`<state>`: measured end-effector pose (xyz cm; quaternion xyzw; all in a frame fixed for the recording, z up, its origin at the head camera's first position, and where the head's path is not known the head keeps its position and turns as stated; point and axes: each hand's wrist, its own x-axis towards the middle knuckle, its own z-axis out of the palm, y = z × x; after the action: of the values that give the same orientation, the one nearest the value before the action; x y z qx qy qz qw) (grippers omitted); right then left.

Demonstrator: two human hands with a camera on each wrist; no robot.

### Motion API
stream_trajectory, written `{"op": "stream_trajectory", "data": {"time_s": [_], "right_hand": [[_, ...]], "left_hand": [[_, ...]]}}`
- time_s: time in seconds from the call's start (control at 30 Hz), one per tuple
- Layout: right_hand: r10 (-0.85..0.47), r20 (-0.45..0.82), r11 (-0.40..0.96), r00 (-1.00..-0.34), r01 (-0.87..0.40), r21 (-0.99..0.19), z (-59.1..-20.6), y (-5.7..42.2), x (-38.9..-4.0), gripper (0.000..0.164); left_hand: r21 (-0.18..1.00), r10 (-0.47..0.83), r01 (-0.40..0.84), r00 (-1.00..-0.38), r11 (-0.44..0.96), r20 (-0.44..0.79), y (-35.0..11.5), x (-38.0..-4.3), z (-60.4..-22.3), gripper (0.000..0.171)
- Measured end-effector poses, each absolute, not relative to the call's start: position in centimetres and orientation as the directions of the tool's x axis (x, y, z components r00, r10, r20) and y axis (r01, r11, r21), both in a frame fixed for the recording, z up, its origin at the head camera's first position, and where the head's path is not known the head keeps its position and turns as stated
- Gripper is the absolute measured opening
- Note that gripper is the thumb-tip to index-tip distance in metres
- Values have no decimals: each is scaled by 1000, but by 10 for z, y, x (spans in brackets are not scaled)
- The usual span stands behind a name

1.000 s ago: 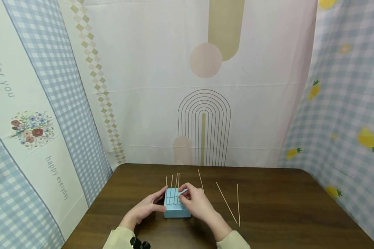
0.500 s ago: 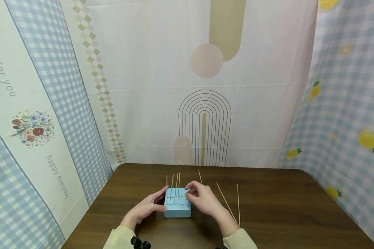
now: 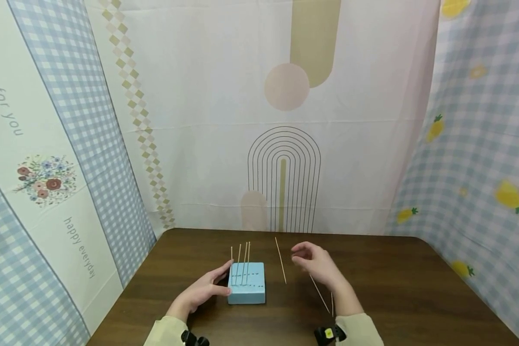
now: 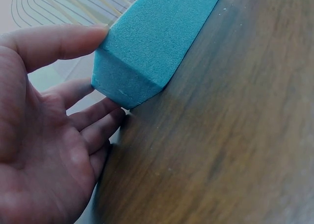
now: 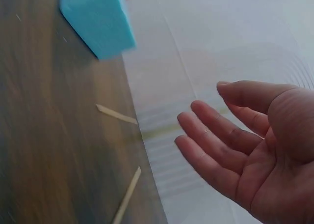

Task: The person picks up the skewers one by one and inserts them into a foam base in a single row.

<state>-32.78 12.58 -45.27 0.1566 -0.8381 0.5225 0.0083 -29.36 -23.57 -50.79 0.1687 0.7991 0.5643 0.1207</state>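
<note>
The blue block is set on the brown table, with four thin sticks stood upright in its left half. Its left side is gripped between the left hand's thumb and fingers. By the right hand, fingers loosely parted, two of three loose sticks are partly hidden.
</note>
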Motion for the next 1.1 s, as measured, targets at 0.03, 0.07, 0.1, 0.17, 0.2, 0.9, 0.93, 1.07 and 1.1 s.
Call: {"op": "stream_trajectory", "data": {"time_s": [0.03,0.07,0.1,0.17,0.2,0.9,0.93,1.07,1.1], "right_hand": [[-241,156,390,-958,-242,-888,-453,133,-329,21],[-232,137,381,-963,-219,-898,-455,140,-330,23],[-225,121,375,-967,-200,-905,-456,147,-331,25],[-211,81,370,-974,-157,-916,-460,162,-332,31],[-210,66,370,-975,-142,-918,-463,170,-333,34],[-64,-173,340,-983,142,-930,-497,225,-332,62],[-73,-174,335,-982,140,-932,-497,225,-332,63],[-105,-174,328,-979,131,-936,-495,221,-333,68],[-106,-173,327,-979,130,-936,-495,219,-333,69]], "left_hand": [[942,407,135,-913,307,-2,-236,-294,-508,90],[942,406,133,-914,307,-3,-236,-294,-509,90],[943,406,132,-914,306,-4,-236,-294,-509,90],[943,408,130,-913,306,-6,-236,-294,-510,89],[943,408,131,-913,306,-6,-236,-294,-510,90],[940,419,146,-908,308,3,-234,-290,-515,91],[940,419,146,-908,309,3,-234,-291,-515,91],[941,407,141,-914,307,4,-234,-292,-511,91],[941,405,143,-914,307,6,-235,-292,-510,92]]}}
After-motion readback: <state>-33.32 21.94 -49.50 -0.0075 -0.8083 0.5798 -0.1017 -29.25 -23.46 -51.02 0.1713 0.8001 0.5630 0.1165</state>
